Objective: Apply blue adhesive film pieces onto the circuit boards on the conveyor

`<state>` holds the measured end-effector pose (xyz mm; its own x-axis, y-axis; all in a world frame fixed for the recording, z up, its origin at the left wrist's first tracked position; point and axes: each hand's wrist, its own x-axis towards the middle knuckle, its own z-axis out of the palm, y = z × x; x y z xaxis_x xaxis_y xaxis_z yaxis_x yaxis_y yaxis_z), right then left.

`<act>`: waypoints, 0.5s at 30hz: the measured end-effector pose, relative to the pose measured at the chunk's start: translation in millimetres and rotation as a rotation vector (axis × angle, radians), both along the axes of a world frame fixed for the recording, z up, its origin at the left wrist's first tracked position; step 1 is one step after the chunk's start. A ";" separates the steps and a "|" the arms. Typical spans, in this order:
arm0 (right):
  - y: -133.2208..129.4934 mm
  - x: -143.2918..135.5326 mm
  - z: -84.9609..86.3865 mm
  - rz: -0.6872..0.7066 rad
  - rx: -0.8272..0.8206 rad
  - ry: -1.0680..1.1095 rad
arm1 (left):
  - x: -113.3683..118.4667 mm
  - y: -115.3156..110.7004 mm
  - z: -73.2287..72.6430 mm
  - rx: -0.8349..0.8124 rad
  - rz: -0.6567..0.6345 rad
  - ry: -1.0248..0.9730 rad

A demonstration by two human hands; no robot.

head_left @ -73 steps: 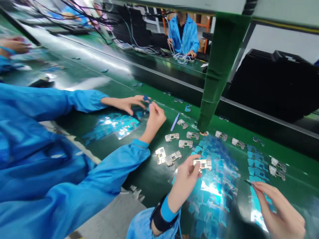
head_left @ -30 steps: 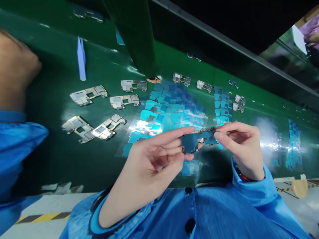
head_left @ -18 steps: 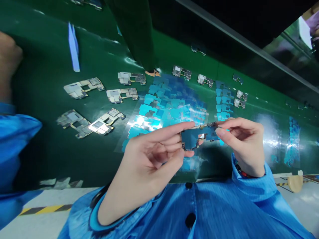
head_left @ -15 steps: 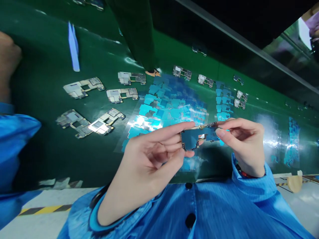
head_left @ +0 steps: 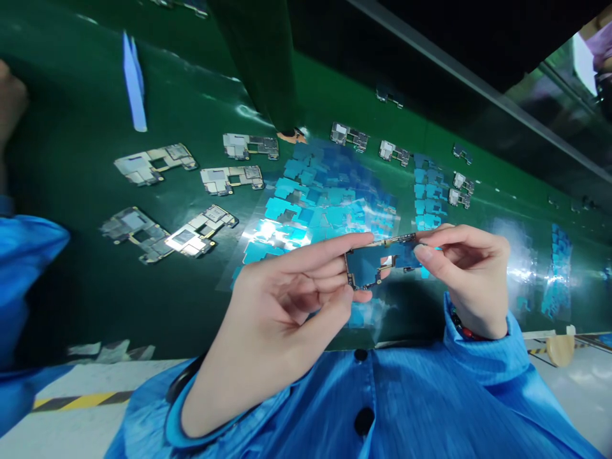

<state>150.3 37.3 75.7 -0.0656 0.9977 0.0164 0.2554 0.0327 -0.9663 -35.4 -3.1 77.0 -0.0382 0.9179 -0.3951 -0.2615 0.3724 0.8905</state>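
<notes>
A circuit board (head_left: 364,265) with a dark blue face is held up in front of my chest, above the green bench. My left hand (head_left: 291,299) grips its left end, index finger along the top edge and thumb at the lower corner. At the right end, my right hand (head_left: 466,271) pinches the board between thumb and forefinger. Small components line the board's edges, and an opening shows near its middle. Behind the hands lies a sheet of blue cut-out stickers (head_left: 289,207). What lies under my right fingertips is hidden.
Several circuit boards (head_left: 229,180) lie to the left; others (head_left: 348,137) lie at the back. Blue tweezers (head_left: 134,83) rest at the upper left. A narrower sticker strip (head_left: 426,191) is to the right. Another person's sleeve (head_left: 33,255) shows at the left edge.
My hands keep their hold on the board with hardly any movement. The view has shifted slightly, and the other person's hand at the left edge has slid further out of view.
</notes>
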 end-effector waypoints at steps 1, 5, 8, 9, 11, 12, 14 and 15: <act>0.1 -0.1 0.0 0.003 0.003 0.002 | 0.2 -0.1 0.2 0.000 0.004 -0.003; 1.1 -1.6 0.2 0.018 0.007 0.029 | 0.7 -0.6 0.7 0.032 0.013 -0.011; 1.6 -3.1 0.5 0.015 0.014 0.035 | 0.3 -0.3 1.9 0.039 0.005 0.049; 1.7 -3.5 0.6 0.014 0.021 0.038 | 0.2 -0.1 2.3 0.040 0.003 0.070; 2.1 -4.0 0.5 0.016 0.034 0.046 | 0.0 0.1 2.8 0.048 0.007 0.084; 2.4 -4.1 0.3 0.014 0.038 0.049 | 0.0 0.1 2.9 0.053 0.011 0.081; 2.9 -4.4 -0.2 0.007 0.037 0.043 | 0.3 -0.2 2.7 0.061 0.021 0.079; 3.1 -4.5 -0.5 0.003 0.036 0.039 | 0.6 -0.4 2.5 0.062 0.025 0.086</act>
<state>145.8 40.4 75.2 -0.0672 0.9962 0.0550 0.2172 0.0684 -0.9737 -34.8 -3.5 79.5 -0.0926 0.9389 -0.3316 -0.1921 0.3099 0.9312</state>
